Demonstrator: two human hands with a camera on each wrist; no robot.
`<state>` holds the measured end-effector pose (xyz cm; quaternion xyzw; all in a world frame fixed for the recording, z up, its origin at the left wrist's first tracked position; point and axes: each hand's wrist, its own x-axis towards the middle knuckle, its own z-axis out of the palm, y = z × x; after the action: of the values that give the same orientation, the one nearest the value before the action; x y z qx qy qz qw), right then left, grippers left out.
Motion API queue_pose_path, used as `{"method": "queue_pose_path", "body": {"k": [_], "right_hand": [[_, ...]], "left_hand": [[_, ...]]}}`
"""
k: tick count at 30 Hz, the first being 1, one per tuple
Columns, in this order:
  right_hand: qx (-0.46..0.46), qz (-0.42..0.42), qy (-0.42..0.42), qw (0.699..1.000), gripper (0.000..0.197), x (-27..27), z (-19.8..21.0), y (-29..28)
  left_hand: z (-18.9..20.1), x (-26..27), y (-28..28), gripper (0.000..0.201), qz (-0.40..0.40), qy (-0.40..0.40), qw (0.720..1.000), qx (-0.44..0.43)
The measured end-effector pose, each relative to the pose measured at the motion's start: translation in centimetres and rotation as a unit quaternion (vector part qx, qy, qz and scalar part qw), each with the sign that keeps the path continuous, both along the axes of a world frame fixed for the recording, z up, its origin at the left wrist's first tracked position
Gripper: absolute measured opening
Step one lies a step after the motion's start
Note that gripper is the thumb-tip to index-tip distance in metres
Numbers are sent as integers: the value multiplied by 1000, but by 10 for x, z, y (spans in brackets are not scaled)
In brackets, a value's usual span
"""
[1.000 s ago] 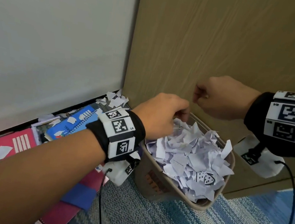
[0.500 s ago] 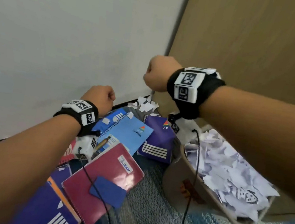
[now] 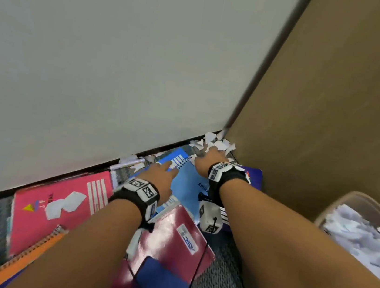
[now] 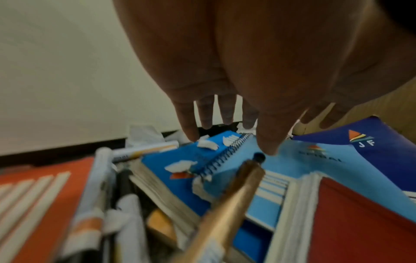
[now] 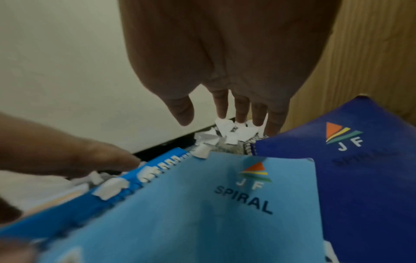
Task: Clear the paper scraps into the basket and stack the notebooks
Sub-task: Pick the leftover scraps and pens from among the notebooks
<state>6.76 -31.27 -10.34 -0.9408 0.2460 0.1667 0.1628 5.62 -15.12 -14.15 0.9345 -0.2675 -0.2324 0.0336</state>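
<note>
The head camera looks down over both forearms; each wrist camera peers closely past its fingers, sharing the light-blue notebook (image 3: 187, 187).

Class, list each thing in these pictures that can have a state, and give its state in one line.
Left hand: open, fingers over the blue notebook.
Right hand: open, fingertips at the corner scraps.
Basket: upright, heaped with scraps.
Pink notebook: closed, flat, scraps lying on it.
Maroon notebook: closed, unstacked.
</note>
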Motion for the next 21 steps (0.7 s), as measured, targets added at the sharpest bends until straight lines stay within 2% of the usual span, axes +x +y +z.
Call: {"method": "queue_pose_path", "body": {"k": [3,8,11,14,18,21], "right_hand": [[10,-32,-29,999,74,27,-19,-11],[13,-50,-26,998,92,74,-40,-25],[-6,-65,-31,997,102,89,-57,-32],[-39,-52,-18,998,98,89,-66,-35],[-68,6,30,997,84,93,-89,-28],[-74,-13,51,996,77,82,-85,-14]], "left_hand": [[-17,2,-7,73,-25,21,999,38],[-11,24,-14,60,-70,6,995,72],[-7,30,-16,59,-77,3,993,85],[-5,30,-16,55,-81,7,993,83],[-1,31,-13,54,-83,5,993,82],[2,32,-14,56,-83,5,993,82]]}}
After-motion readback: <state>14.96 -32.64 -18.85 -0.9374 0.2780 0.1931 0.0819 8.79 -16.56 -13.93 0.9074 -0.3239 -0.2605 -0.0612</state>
